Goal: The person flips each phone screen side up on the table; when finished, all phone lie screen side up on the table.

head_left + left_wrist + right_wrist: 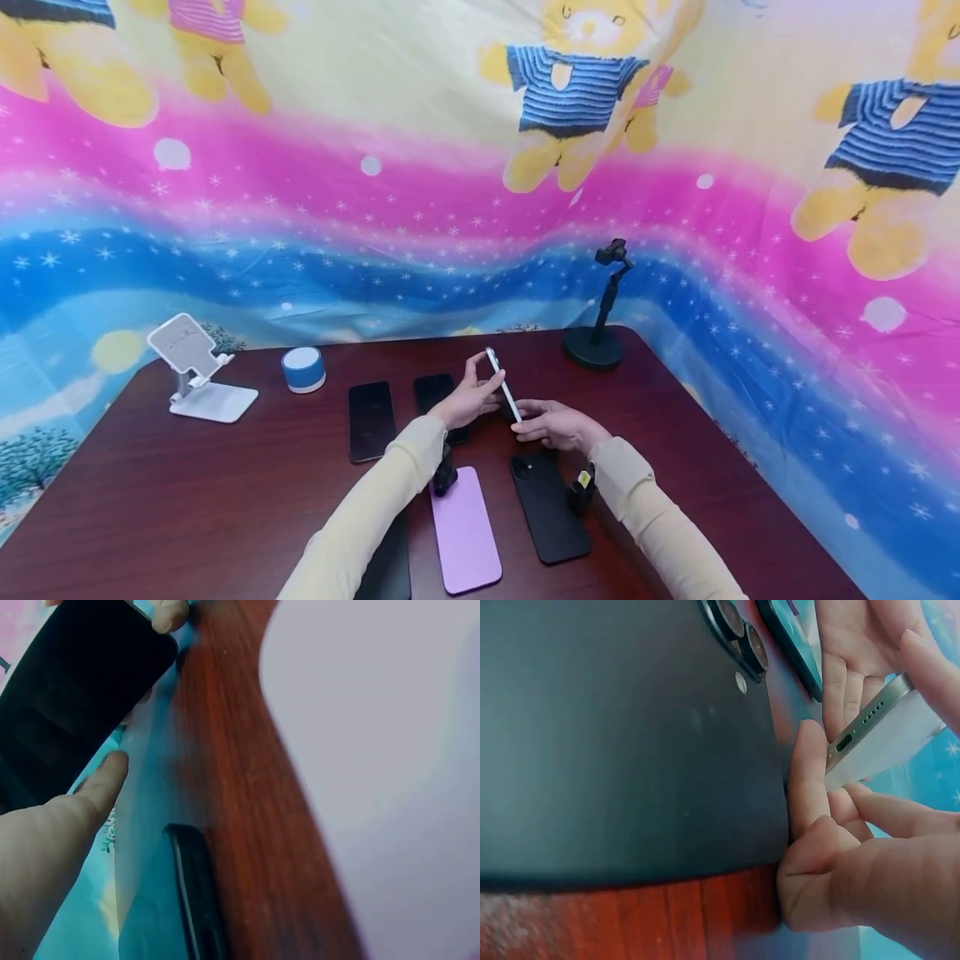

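Both hands hold a smartphone (504,387) raised over the table, its slim pale edge towards the head camera. My left hand (463,402) grips it near the upper end, thumb along one side. At the lower end my right hand (558,425) pinches a corner between thumb and fingers. The phone's dark screen (82,690) fills the upper left of the left wrist view. Its charging port edge (844,742) and pale back appear in the right wrist view. Below the right hand lies a black phone (551,512), camera side up; a purple phone (467,533) lies beside it.
Two dark phones lie further back, one (371,421) left of the other (433,387). Another dark slab (390,567) is partly under the left sleeve. A white folding stand (213,402), a blue-and-white cylinder (303,371) and a black stand (594,348) line the back.
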The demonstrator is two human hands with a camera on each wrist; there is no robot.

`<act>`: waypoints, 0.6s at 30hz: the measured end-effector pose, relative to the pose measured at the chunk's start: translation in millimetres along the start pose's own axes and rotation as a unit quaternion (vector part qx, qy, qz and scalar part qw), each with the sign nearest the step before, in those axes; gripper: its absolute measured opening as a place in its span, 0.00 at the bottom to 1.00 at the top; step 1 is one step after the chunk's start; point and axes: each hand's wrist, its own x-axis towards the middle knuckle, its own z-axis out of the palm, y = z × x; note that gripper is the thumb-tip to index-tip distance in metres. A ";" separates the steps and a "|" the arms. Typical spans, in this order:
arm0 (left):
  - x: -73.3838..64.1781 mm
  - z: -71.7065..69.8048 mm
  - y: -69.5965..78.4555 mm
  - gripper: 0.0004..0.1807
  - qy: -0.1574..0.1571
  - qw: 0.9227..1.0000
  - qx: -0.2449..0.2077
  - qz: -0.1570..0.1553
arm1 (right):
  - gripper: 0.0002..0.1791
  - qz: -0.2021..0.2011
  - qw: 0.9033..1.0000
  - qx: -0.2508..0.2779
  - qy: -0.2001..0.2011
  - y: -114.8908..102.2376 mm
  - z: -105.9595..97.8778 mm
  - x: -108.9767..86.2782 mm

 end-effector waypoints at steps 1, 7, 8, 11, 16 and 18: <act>0.0 0.0 -0.3 0.34 0.001 1.000 0.000 -0.002 | 0.34 0.000 1.000 0.001 0.000 0.0 0.4 -0.1; 1.6 -0.7 -6.7 0.33 0.011 1.000 -0.017 -0.001 | 0.36 -0.018 0.997 -0.070 0.015 -5.2 1.0 -3.5; 1.6 -0.7 -7.7 0.33 0.013 1.000 -0.019 0.000 | 0.36 -0.025 0.996 -0.085 0.020 -7.0 1.4 -3.9; 1.2 0.4 -9.5 0.32 0.022 1.000 -0.018 0.004 | 0.32 -0.047 0.992 -0.109 0.046 -13.9 2.3 -3.4; 0.4 7.0 -7.8 0.35 0.036 0.999 -0.014 0.010 | 0.24 -0.087 0.984 -0.100 0.121 -23.7 4.6 1.1; -0.2 10.4 -6.1 0.37 0.037 0.999 -0.015 0.010 | 0.22 -0.103 0.979 -0.088 0.150 -26.2 7.4 2.6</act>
